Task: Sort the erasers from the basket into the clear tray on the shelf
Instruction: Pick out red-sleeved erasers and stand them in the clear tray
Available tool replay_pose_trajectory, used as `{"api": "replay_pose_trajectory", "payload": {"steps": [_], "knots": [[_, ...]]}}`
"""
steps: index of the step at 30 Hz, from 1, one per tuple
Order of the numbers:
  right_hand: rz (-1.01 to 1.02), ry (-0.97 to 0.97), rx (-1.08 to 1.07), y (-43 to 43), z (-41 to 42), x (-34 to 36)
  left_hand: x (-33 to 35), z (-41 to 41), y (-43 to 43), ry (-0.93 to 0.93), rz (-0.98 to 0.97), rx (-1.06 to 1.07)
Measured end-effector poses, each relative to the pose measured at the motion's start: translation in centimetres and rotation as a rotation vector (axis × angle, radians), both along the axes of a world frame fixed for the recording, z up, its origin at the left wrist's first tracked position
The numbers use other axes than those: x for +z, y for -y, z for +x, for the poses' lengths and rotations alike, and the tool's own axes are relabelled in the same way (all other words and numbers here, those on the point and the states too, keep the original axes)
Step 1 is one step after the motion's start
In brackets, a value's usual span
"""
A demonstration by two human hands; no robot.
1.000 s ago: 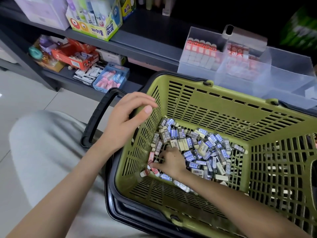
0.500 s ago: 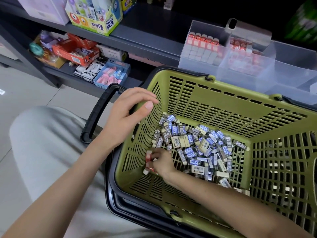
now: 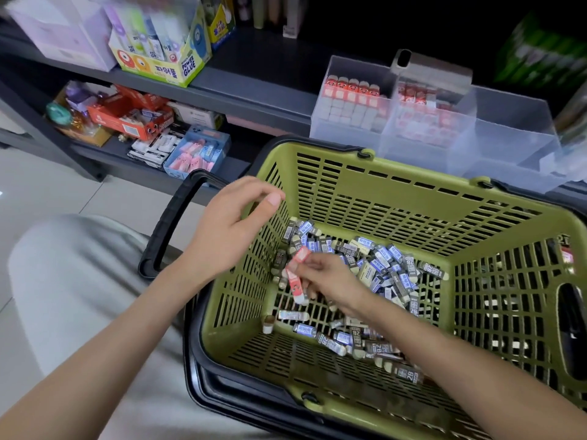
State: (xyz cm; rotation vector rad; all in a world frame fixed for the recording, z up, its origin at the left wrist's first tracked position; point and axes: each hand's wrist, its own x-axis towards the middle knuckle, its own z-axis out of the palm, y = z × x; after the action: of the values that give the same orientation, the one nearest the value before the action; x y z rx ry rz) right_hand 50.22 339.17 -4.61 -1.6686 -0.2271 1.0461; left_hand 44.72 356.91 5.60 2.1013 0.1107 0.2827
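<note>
Top left on the shelf [image 3: 260, 74]: glue box [image 3: 165, 63] marked POWER GLUE. Then left hand [image 3: 228, 230] loosely curled over the basket [image 3: 413, 201] rim, holding nothing, probably waiting for a handoff. Right hand [image 3: 330, 281] pinching two red erasers [image 3: 297, 281] just above the pile [image 3: 381, 265], looks like picking reds out of the blue and grey 2B ones. Far right, clear tray [image 3: 508, 138] on the shelf, already lined with matching reds, hence the sorting.

The basket [image 3: 413, 198] is matt olive plastic with a ribbed black plastic handle [image 3: 167, 225]. The tray [image 3: 508, 134] is clear, slightly frosted plastic. The erasers [image 3: 386, 254] wear glossy printed sleeves. The floor [image 3: 41, 185] is smooth, shiny tile.
</note>
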Motion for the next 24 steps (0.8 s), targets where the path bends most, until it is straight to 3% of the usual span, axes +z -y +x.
{"api": "replay_pose_trajectory", "payload": {"steps": [6, 9, 12, 17, 21, 24], "knots": [[0.207, 0.164, -0.215, 0.6, 1.6, 6.7, 0.3, 2.5, 3.9, -0.504, -0.701, -0.020], [0.133, 0.325, -0.285, 0.1, 1.8, 8.5, 0.3, 3.1, 5.8, -0.652, -1.143, -0.008], [0.038, 0.398, -0.204, 0.3, 2.1, 9.7, 0.0, 3.2, 6.2, -0.730, -1.267, -0.007], [0.044, 0.595, -0.340, 1.6, 2.1, 8.2, -0.6, 2.5, 3.8, -0.659, -1.215, 0.077], [-0.224, 0.113, 0.208, 1.3, 0.6, 2.4, -0.6, 1.9, 1.3, -0.452, -1.370, 0.048], [-0.281, 0.122, 0.532, 0.2, -1.4, -2.0, -0.4, 1.7, 0.8, -0.374, -1.433, 0.012]]}}
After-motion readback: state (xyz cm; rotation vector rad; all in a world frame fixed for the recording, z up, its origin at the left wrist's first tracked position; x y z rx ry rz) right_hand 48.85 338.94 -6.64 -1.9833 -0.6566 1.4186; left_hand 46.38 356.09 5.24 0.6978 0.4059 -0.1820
